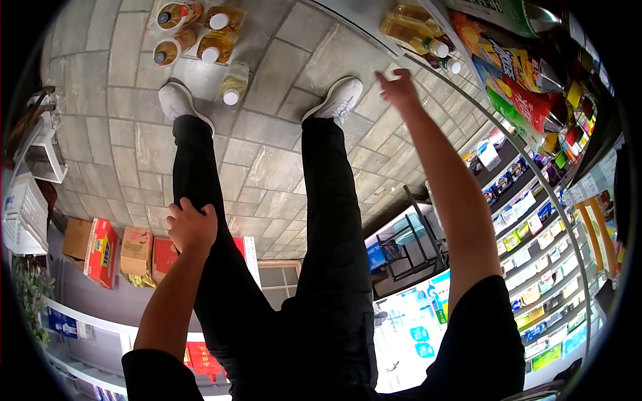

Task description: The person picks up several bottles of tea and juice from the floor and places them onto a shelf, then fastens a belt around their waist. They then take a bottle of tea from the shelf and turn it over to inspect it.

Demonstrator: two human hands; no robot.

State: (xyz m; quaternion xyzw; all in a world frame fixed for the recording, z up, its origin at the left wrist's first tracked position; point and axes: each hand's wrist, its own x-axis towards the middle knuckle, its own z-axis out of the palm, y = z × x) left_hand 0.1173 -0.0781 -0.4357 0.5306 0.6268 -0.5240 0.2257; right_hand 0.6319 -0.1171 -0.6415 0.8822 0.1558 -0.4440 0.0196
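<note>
My right hand reaches forward, its fingers apart and holding nothing. Closest to it are the clear bottles of yellow oil with white caps, under the edge of the shelf; a small gap separates hand and bottles. My left hand rests on my left leg near the knee, thumb and fingers apart, with nothing visible in it. On the floor beyond my left shoe stand several bottles of amber liquid, some with white caps and some with dark ones. A paler bottle with a white cap stands between my feet.
Snack bags fill the shelf at right, with a curved metal rail below. Cardboard cartons, a red box and a white basket are at left. A dark-framed chair stands behind my right leg.
</note>
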